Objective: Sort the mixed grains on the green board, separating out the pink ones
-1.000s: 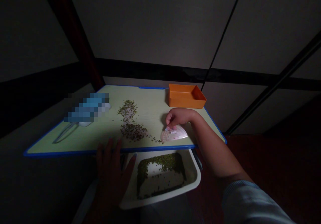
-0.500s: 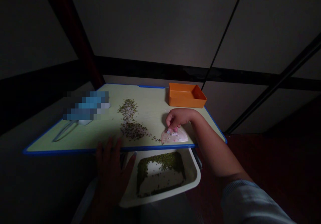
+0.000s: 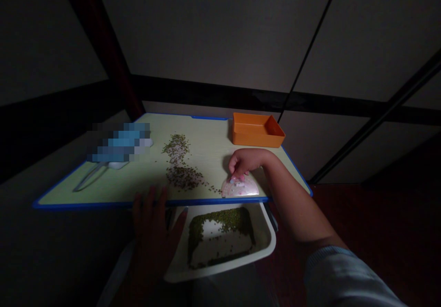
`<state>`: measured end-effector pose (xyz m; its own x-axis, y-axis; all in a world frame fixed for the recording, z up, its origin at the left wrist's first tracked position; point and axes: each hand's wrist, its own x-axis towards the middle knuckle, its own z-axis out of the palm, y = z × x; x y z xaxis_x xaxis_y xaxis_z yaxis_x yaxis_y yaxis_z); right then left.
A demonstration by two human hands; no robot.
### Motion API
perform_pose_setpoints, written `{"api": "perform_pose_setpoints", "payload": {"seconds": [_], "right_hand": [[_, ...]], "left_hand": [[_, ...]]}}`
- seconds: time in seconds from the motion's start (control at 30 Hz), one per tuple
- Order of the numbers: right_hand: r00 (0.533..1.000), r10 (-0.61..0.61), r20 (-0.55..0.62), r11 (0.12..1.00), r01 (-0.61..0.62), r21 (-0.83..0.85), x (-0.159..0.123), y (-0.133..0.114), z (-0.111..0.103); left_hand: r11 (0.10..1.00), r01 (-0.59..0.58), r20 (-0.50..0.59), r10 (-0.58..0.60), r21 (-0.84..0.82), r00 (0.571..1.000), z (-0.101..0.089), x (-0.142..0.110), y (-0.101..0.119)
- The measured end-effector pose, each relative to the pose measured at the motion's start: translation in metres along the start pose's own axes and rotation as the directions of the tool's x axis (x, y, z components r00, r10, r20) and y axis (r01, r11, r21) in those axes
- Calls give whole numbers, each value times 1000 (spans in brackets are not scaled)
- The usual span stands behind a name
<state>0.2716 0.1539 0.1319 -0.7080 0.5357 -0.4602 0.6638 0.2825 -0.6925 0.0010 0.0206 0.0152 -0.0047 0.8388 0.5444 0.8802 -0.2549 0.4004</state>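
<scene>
My right hand (image 3: 246,160) is closed, pinching the round side of a clear pinkish half-circle protractor (image 3: 248,190). The protractor is at the table's front edge, its straight side toward me. Left of it, a thin trail of small green beans leads to a scattered pile of beans (image 3: 184,178) on the table. My left hand (image 3: 153,226), dim in shadow, has its fingers spread with the tips at the blue front edge. Under that edge, beside my left thumb, is a white tub (image 3: 269,242) with more green beans along its sides and far end.
The pale table (image 3: 213,151) has a blue rim. An orange open box (image 3: 258,139) stands at its back right corner. On the left lies a blurred-out blue and white item (image 3: 124,142) with a cord or strap. Cabinet panels (image 3: 213,36) rise behind.
Both hands stay almost where they were. The protractor catches more light now, and the view has shifted very slightly.
</scene>
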Motion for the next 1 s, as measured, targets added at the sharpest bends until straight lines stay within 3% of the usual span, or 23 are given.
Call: {"api": "perform_pose_setpoints", "payload": {"seconds": [1.0], "right_hand": [[999,18,27,1000,-18,9,0,-3,1]], "left_hand": [[1000,-8,1,8,20,1000,2,0,-1]]}}
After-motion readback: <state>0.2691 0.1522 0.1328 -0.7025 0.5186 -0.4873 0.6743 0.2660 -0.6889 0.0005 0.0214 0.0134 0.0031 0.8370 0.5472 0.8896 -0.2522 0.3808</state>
